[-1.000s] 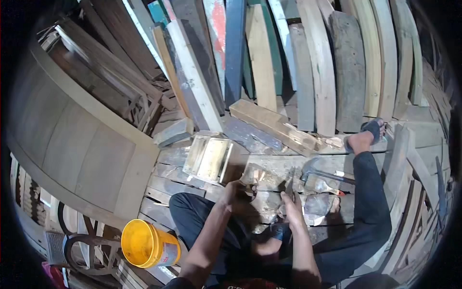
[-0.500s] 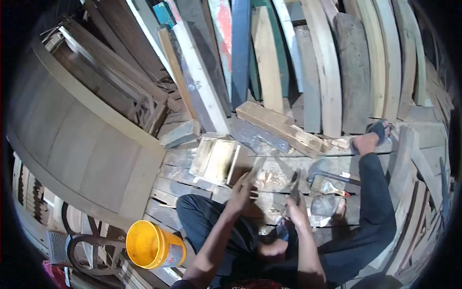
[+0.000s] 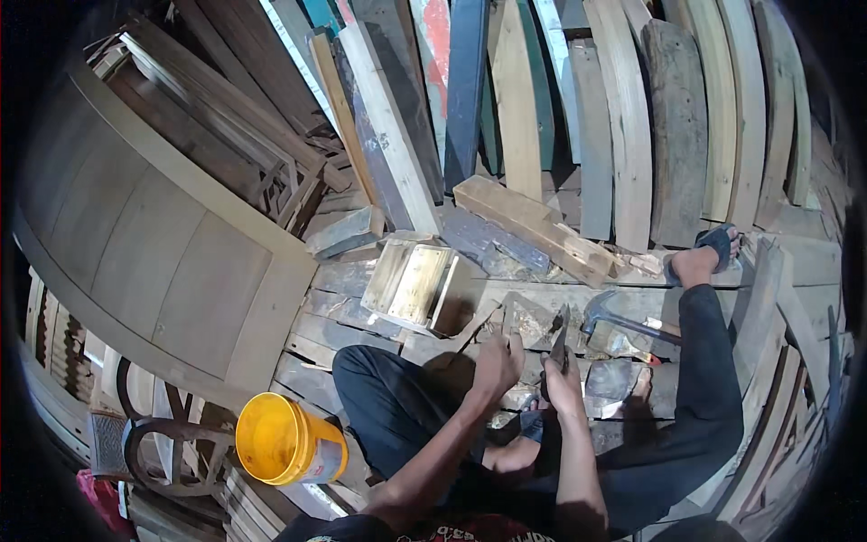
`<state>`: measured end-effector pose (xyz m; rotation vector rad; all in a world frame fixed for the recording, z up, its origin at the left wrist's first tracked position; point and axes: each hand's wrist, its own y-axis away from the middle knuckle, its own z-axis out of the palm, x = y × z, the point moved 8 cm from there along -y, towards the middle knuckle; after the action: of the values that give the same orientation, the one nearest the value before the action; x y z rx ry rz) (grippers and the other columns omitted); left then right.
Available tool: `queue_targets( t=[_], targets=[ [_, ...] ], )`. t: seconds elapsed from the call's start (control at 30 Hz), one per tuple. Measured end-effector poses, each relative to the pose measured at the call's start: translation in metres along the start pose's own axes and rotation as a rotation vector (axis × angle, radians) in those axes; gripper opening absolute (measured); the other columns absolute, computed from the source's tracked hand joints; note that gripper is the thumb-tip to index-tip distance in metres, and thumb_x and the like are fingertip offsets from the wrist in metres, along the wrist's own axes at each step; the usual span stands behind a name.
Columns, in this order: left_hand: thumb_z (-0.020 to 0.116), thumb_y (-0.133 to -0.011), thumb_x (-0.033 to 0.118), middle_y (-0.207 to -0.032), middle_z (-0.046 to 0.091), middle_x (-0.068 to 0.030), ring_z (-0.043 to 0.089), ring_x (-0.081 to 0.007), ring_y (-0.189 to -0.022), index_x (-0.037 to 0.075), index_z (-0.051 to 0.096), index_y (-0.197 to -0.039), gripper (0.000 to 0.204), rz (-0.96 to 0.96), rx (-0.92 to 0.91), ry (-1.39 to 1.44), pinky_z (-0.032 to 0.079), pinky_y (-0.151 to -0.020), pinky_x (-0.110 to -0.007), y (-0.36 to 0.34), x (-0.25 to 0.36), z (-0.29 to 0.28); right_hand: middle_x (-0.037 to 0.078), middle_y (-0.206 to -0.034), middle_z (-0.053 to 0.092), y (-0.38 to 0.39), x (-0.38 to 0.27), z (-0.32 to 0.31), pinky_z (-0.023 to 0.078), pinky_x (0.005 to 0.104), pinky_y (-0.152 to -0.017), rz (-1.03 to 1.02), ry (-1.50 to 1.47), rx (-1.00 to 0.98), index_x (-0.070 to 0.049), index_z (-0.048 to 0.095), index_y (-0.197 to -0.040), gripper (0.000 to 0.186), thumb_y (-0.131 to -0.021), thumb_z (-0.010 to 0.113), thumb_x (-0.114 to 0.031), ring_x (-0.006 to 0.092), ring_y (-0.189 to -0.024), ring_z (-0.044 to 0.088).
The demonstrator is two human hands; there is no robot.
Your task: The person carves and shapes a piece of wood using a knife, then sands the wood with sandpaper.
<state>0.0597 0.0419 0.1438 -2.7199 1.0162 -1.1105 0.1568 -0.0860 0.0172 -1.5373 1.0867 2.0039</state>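
My right hand (image 3: pixel 565 388) is closed around a dark pair of pliers (image 3: pixel 561 336), whose jaws point away from me. Just left of it, my left hand (image 3: pixel 498 369) has its fingers curled together; what they hold, if anything, is too small to make out. Beyond the left hand, a small wooden box (image 3: pixel 421 282) with slatted sides lies on the plank floor (image 3: pixel 348 339). To the right of the pliers are a claw hammer (image 3: pixel 632 321) and a paintbrush (image 3: pixel 627 347). A flat greyish piece (image 3: pixel 612 379) lies nearer to me.
At my left stand a yellow bucket (image 3: pixel 282 440) and a large wooden panel (image 3: pixel 190 280). Thick wood blocks (image 3: pixel 533 226) lie beyond the box, before a row of leaning boards (image 3: pixel 614 126). My sandalled foot (image 3: pixel 700 260) rests at the right.
My left hand has moved right, away from the box and nearer the pliers, its fingers curling in. My right hand keeps hold of the pliers. The view has shifted slightly.
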Motion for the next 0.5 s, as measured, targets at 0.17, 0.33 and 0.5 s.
queue_targets(
  t=[0.17, 0.33, 0.5],
  targets=[
    [0.059, -0.098, 0.02, -0.067, 0.062, -0.0348, 0.066, -0.0519, -0.067, -0.008, 0.062, -0.065, 0.044, 0.022, -0.091, -0.09, 0.051, -0.058, -0.057, -0.006, 0.002, 0.006, 0.025, -0.136, 0.063, 0.002, -0.004, 0.008, 0.045, 0.0396, -0.109, 0.046, 0.071, -0.037, 0.003, 0.04, -0.153, 0.074, -0.094, 0.068, -0.032, 0.0355, -0.127, 0.061],
    [0.062, -0.096, 0.022, -0.073, 0.064, -0.0359, 0.067, -0.0518, -0.071, -0.008, 0.065, -0.076, 0.037, -0.05, -0.096, -0.036, 0.052, -0.061, -0.057, -0.006, -0.006, 0.006, 0.024, -0.134, 0.064, 0.001, 0.007, 0.002, 0.045, 0.0391, -0.108, 0.01, 0.168, 0.022, 0.003, 0.038, -0.155, 0.077, -0.095, 0.069, -0.034, 0.0344, -0.125, 0.062],
    [0.065, -0.094, 0.026, -0.08, 0.064, -0.0377, 0.067, -0.0531, -0.077, -0.009, 0.066, -0.088, 0.036, -0.027, -0.093, -0.003, 0.053, -0.064, -0.057, -0.004, -0.016, 0.001, 0.01, -0.101, 0.065, 0.011, -0.006, 0.005, 0.054, 0.0346, -0.07, 0.152, -0.166, 0.031, 0.006, 0.039, -0.151, 0.071, -0.095, 0.067, -0.029, 0.0184, -0.082, 0.063]
  ],
)
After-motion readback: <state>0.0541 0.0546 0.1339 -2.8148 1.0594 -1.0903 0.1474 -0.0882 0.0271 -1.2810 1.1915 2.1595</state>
